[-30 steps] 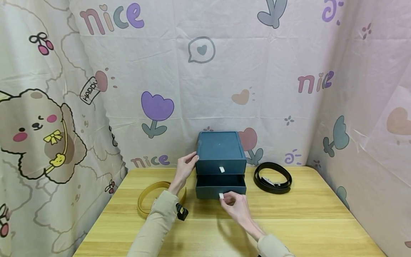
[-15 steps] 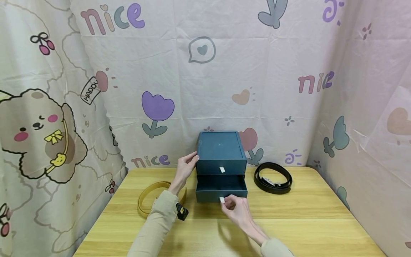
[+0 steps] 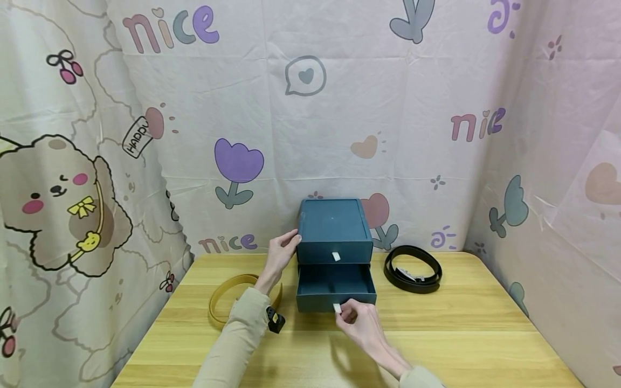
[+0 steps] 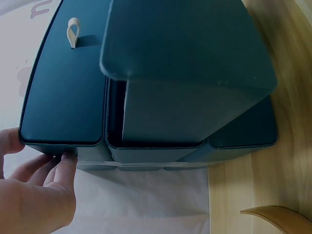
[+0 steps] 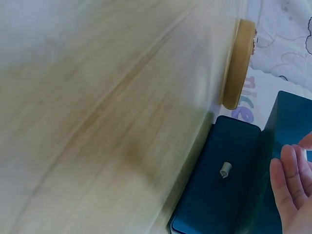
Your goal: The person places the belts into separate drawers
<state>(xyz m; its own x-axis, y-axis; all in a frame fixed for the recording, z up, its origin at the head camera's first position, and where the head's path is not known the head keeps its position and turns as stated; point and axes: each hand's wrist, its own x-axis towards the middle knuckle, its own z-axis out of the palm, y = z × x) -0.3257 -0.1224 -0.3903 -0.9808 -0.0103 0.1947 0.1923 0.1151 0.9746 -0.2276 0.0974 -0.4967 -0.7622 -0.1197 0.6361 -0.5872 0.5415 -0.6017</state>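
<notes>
A dark teal drawer cabinet [image 3: 333, 220] stands at the back of the table, its top drawer [image 3: 320, 252] closed. The drawer [image 3: 315, 303] below it is pulled well out, and the part of its inside that shows holds nothing. My right hand [image 3: 361, 323] pinches the white pull tab [image 3: 337, 308] on that drawer's front. With my left hand [image 3: 280, 256] I hold the cabinet by its upper left side, fingertips bent against the wall in the left wrist view. Another closed drawer [image 5: 214, 180] with a white loop [image 5: 225, 169] sits underneath in the right wrist view.
A coiled tan belt [image 3: 212, 302] with a black buckle [image 3: 275, 320] lies left of the cabinet, partly behind my left forearm. On the right lies a coiled black belt [image 3: 412, 285]. Printed cloth [image 3: 310, 129] hangs behind and beside the wooden table [image 3: 451, 328].
My right hand has drawn the drawer further out toward me, so more of its inside shows. My left hand has stayed on the cabinet's side.
</notes>
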